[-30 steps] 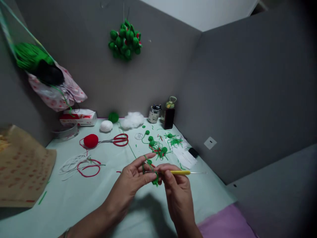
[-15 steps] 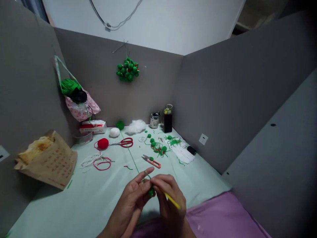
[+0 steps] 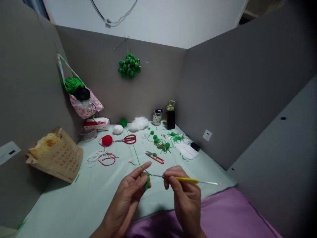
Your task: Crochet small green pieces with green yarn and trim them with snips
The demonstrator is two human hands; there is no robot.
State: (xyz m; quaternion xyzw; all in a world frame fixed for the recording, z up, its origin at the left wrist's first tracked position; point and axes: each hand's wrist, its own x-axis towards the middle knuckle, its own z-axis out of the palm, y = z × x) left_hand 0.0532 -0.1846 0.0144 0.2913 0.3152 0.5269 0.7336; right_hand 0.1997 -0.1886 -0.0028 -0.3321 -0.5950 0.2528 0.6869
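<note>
My left hand (image 3: 127, 193) pinches a small green crochet piece (image 3: 147, 182) between thumb and fingers. Green yarn (image 3: 135, 152) runs over its raised index finger and back to a green yarn ball (image 3: 123, 123). My right hand (image 3: 184, 195) grips a crochet hook (image 3: 186, 180) by its yellow handle, held nearly level. The hook's thin metal end reaches left to the yarn at the top of the crochet piece; its other metal end sticks out to the right. Beyond the hands lie orange thread snips (image 3: 156, 158) and red-handled scissors (image 3: 129, 139).
Small green crocheted balls (image 3: 158, 142) with loose yarn tails lie mid-table, near white gloves (image 3: 187, 150). A red yarn ball (image 3: 107, 140), white ball (image 3: 118, 129) and stuffing (image 3: 138, 124) sit further back. A paper bag (image 3: 59, 158) with bread stands left. Grey partitions (image 3: 158, 89) surround the table.
My right hand has moved right, away from my left, and the hook has swung from a steep slant to nearly level. The view has shifted slightly.
</note>
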